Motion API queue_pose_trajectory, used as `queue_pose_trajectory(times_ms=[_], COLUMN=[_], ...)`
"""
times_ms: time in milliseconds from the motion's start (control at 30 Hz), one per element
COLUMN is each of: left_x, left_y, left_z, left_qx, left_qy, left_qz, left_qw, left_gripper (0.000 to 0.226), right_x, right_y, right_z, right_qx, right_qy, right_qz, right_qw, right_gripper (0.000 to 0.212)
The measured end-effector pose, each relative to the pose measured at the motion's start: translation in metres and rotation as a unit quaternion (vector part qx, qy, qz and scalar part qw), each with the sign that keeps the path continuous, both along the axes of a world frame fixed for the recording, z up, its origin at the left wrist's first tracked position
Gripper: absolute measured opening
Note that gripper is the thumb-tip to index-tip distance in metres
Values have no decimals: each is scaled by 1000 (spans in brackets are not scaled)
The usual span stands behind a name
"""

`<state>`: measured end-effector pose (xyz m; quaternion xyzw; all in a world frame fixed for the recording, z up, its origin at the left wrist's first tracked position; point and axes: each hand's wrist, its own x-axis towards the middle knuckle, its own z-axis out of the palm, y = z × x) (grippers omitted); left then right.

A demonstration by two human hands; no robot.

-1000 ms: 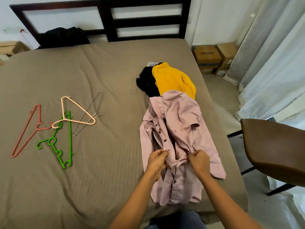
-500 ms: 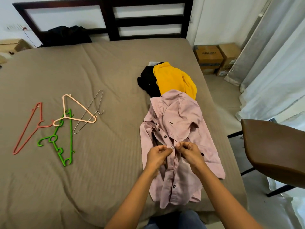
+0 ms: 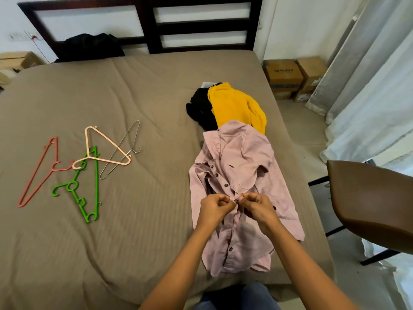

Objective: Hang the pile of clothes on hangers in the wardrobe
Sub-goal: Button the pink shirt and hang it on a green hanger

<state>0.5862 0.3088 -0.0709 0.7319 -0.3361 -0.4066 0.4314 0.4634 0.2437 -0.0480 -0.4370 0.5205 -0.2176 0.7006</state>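
Now, left hand (image 3: pixel 214 209): my fingers are curled, pinching the front edge of the pink shirt (image 3: pixel 243 157) just left of a dark button (image 3: pixel 236 201).
Right hand (image 3: pixel 257 208): my fingers are curled, pinching the opposite front edge, fingertips right beside that same button.
Pink shirt: it lies front-up on the brown bed (image 3: pixel 134 86), near its right side, collar away from me.
Rest of pile: a yellow garment (image 3: pixel 234 106) and a black garment (image 3: pixel 199 108) touch each other just beyond the collar.
Hangers (image 3: pixel 88 157): red, green, peach and wire ones overlap on the bed, well to my left.
Off the bed: a brown chair (image 3: pixel 368 198) stands at right, with cardboard boxes (image 3: pixel 283 74) on the floor.
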Motion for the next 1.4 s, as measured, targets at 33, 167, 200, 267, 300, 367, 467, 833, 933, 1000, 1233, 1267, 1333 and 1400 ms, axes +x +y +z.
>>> queue_pose_trajectory(times_ms=[33, 167, 200, 267, 300, 367, 467, 833, 933, 1000, 1233, 1267, 1333, 1400], left_x=[-1, -3, -3, -3, -3, -2, -2, -5, -10, -12, -19, -19, -19, -18], left_y=[-1, -1, -1, -1, -1, -2, -2, -3, -4, -3, -1, -1, -2, -2], left_z=[1, 7, 7, 7, 7, 7, 8, 4, 2, 3, 6, 5, 3, 1], left_qx=[0, -1, 2, 7, 10, 15, 23, 46, 71, 87, 82, 77, 69, 72], left_qy=[-13, -34, -35, -33, -34, -41, -54, -65, -24, 32, 181, 163, 130, 99], left_qz=[-4, -13, -12, -11, -11, -18, -32, -17, 30, 51, 125, 126, 124, 118], left_qw=[1000, 999, 999, 999, 999, 999, 998, 997, 997, 994, 972, 975, 981, 986], left_gripper=[11, 12, 12, 15, 16, 19, 23, 13, 13, 12, 7, 6, 9, 13], right_x=[0, -1, -1, -2, -2, -2, -5, -10, -8, -7, -8, -7, -5, -3], right_y=[0, -2, -2, -3, -4, -4, -4, 5, 10, 12, 16, 17, 18, 18], right_z=[0, -3, -3, -4, -4, -4, -4, -4, -7, -8, -16, -17, -18, -16], right_qx=[-2, -28, -37, -52, -59, -78, -129, 13, 8, -10, -120, -130, -139, -139], right_qy=[8, 45, 51, 61, 63, 68, 105, 38, 34, 39, 103, 108, 116, 120], right_qz=[-6, -11, -10, -1, 5, 23, 65, -9, -26, -27, 4, 4, 6, 13], right_qw=[1000, 999, 998, 997, 996, 994, 984, 999, 999, 999, 987, 986, 983, 983], right_gripper=[13, 13, 14, 13, 11, 4, 5, 10, 9, 7, 6, 5, 7, 9])
